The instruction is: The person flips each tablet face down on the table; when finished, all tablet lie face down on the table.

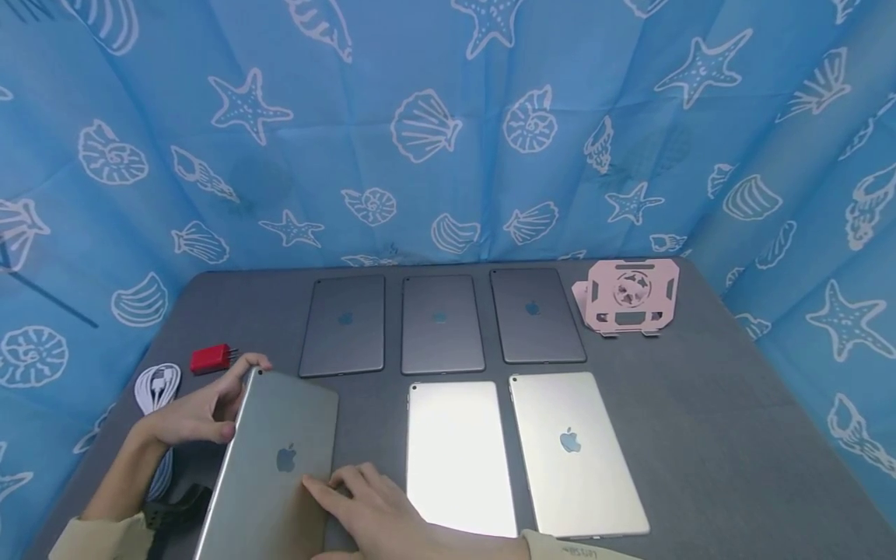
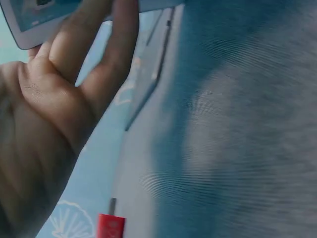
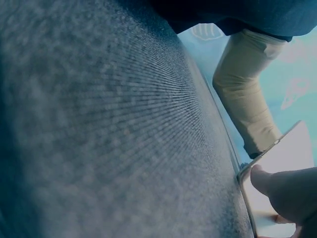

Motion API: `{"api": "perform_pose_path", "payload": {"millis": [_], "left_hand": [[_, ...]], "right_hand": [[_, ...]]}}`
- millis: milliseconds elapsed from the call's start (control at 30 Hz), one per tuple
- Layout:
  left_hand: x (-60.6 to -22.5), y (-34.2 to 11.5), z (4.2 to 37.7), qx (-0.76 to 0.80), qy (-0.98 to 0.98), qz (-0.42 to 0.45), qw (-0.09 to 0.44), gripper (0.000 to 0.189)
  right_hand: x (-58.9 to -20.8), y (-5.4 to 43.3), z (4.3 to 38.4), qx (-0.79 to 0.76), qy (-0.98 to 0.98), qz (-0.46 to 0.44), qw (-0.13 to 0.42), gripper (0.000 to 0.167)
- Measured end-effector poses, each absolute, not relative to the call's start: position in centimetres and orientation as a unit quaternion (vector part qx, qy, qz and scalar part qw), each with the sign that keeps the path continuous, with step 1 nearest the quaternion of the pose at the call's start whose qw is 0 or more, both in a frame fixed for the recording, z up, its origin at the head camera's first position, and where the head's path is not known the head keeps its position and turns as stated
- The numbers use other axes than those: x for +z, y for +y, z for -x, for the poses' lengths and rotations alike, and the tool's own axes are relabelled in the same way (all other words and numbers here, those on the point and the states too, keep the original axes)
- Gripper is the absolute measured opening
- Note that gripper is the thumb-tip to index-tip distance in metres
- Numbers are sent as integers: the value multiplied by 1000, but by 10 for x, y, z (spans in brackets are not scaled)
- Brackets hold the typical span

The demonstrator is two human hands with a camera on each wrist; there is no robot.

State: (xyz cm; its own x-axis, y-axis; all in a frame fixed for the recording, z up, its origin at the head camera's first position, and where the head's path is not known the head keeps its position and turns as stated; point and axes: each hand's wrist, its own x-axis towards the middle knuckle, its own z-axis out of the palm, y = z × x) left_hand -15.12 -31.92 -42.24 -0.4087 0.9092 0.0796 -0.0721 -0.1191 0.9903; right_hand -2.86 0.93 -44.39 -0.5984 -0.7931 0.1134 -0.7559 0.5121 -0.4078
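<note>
A silver tablet (image 1: pixel 283 455) with an apple logo on its back stands tilted up at the left front. My left hand (image 1: pixel 203 404) grips it by its upper left edge, thumb on that side and fingers at the top corner. Part of its lit screen (image 2: pixel 44 20) shows behind the fingers in the left wrist view. My right hand (image 1: pixel 385 509) touches the tablet's back near the right edge with extended fingers. In the right wrist view, the thumb (image 3: pixel 262 181) lies against the back, close to a lower corner.
Two light tablets (image 1: pixel 458 459) (image 1: pixel 581 455) lie face down right of my hands. Behind lie three dark tablets (image 1: pixel 343 323) (image 1: pixel 441 323) (image 1: pixel 535 315). A pink stand (image 1: pixel 630 295) stands back right. A red charger (image 1: pixel 210 358) and white cable (image 1: pixel 155 386) lie left, near a black strap-like thing (image 1: pixel 178 505).
</note>
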Motion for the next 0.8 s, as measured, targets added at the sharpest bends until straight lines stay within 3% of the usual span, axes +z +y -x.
{"api": "perform_pose_path", "payload": {"millis": [100,400,800], "left_hand": [[-427,-320,150,651,532,-384,382,66],[-424,-315,144,642,572,-348,374,74],[-435,-308,144,571,675,-292,364,98]], "right_hand": [[-445,12,29,-226,867,442,42,79],[-445,22,26,-149,896,419,-1,98],[-439,33,23,-83,916,389,52,100]]}}
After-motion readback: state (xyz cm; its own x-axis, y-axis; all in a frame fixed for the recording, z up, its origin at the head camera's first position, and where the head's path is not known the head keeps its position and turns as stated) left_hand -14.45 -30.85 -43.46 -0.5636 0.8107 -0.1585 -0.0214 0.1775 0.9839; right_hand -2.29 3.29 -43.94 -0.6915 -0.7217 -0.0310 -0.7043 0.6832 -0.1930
